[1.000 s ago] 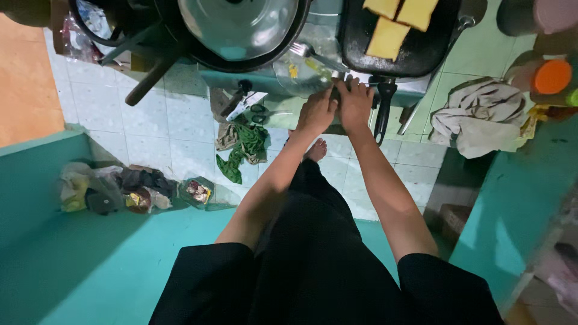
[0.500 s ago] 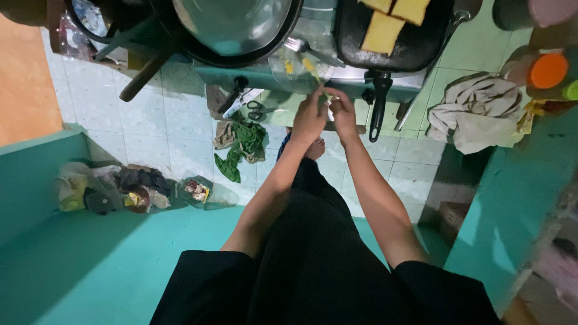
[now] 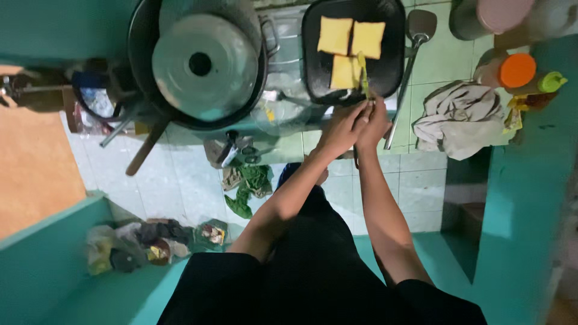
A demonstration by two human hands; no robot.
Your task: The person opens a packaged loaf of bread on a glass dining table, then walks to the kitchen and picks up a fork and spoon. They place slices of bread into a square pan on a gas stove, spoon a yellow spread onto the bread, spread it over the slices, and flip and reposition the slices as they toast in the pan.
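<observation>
A black square pan (image 3: 314, 67) on the stove holds three yellow slices (image 3: 335, 35). My left hand (image 3: 338, 130) and my right hand (image 3: 374, 123) are pressed together at the pan's near edge. Both pinch a thin yellow-green strip (image 3: 363, 72), which sticks up over the nearest slice. What exactly the strip is cannot be made out. My black-clothed legs and one bare foot show below the hands.
A big dark wok with a metal lid (image 3: 201, 63) sits left of the pan, and a clear bowl (image 3: 283, 113) lies between them. On the right are a spatula (image 3: 416, 27), a crumpled cloth (image 3: 453, 118) and an orange-lidded jar (image 3: 516, 70). Green rags (image 3: 253, 182) and litter bags (image 3: 158, 242) lie on the floor.
My hands have moved from the clear bowl's edge to the pan's near edge, now holding the strip up over the slices. The view has tilted to show more of the stove.
</observation>
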